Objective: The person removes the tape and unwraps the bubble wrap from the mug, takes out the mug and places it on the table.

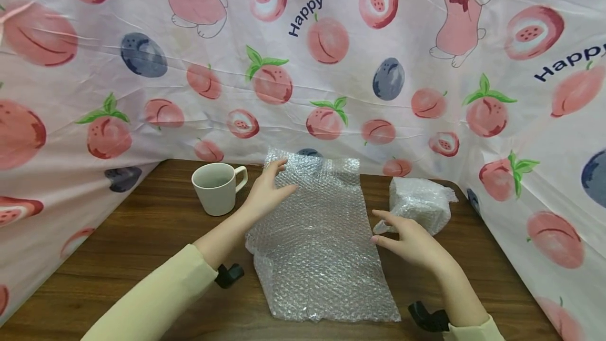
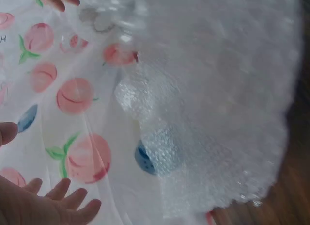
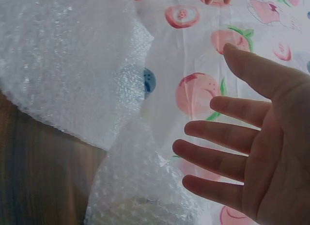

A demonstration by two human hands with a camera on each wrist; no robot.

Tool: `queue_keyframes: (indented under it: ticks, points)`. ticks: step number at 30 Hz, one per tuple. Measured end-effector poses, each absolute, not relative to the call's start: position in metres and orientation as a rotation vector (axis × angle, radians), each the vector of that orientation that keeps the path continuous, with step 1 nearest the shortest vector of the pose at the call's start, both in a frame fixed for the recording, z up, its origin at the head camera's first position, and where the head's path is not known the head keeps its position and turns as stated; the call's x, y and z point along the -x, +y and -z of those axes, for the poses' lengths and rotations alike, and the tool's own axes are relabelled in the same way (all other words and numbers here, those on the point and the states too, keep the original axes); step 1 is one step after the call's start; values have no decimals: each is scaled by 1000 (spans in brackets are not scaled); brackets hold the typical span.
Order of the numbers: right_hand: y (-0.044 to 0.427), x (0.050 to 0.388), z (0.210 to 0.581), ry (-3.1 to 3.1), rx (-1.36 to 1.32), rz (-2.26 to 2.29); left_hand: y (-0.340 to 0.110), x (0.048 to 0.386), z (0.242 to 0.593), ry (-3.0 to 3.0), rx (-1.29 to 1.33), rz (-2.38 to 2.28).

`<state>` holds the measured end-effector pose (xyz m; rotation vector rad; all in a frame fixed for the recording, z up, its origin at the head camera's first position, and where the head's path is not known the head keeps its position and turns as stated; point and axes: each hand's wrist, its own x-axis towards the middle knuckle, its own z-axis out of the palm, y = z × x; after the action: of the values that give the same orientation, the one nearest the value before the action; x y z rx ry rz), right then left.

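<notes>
A sheet of clear bubble wrap (image 1: 322, 246) lies on the table, its far end rising against the curtain. Over its left edge hovers my left hand (image 1: 269, 189), fingers spread and holding nothing. In the left wrist view the left hand (image 2: 43, 203) appears with loose, extended fingers beside the bubble wrap (image 2: 213, 89). My right hand (image 1: 411, 240) is raised off the sheet's right edge, in front of a bubble-wrapped bundle (image 1: 421, 199). Extended and apart, the fingers of the right hand (image 3: 256, 147) hold nothing. A white mug (image 1: 215, 191) stands left of the sheet, handle to the right.
The brown wooden table (image 1: 142, 241) is bordered at the back and both sides by a fruit-patterned curtain (image 1: 350, 83). The bundle sits near the back right corner; what is inside it is hard to make out. Black wrist mounts (image 1: 229, 276) are worn below both hands.
</notes>
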<state>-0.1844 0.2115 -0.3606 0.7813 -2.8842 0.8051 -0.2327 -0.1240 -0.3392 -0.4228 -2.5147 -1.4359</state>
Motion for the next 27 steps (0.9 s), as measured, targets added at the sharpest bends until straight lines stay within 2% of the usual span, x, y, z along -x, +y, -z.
queue_keyframes:
  ticks: [9,27]
  points:
    - [219,182,351,-2790,-691,-872,-99,239,335,-2505,613,1460]
    - [246,179,333,-2635,-506,-940,-44,245,342,-2453,710,1582]
